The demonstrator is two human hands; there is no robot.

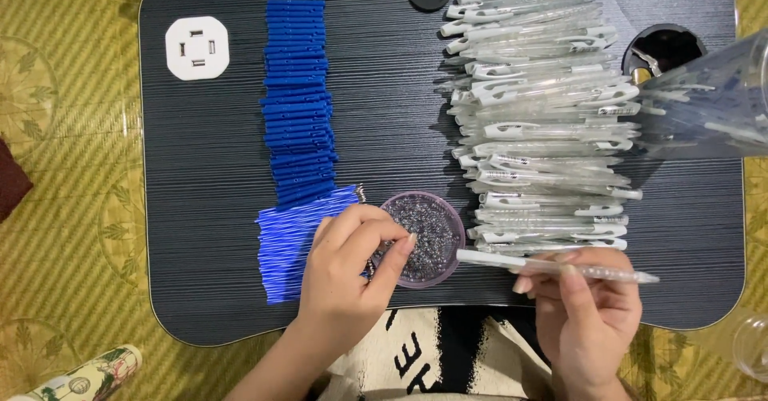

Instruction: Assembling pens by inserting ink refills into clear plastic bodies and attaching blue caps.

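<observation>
a dark ribbed lap desk sits on a yellow-green patterned mat. near its far left corner lies a white square socket block; a round cup hole is recessed at the far right.

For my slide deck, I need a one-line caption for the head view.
Left hand picks from a bowl of tiny springs; right hand holds a clear pen barrel.

This looks like a home where small assembly work is done on the floor. A dark lap desk stands on a yellow-green patterned mat, and it carries rows of clear pen barrels and blue pen parts.
</observation>
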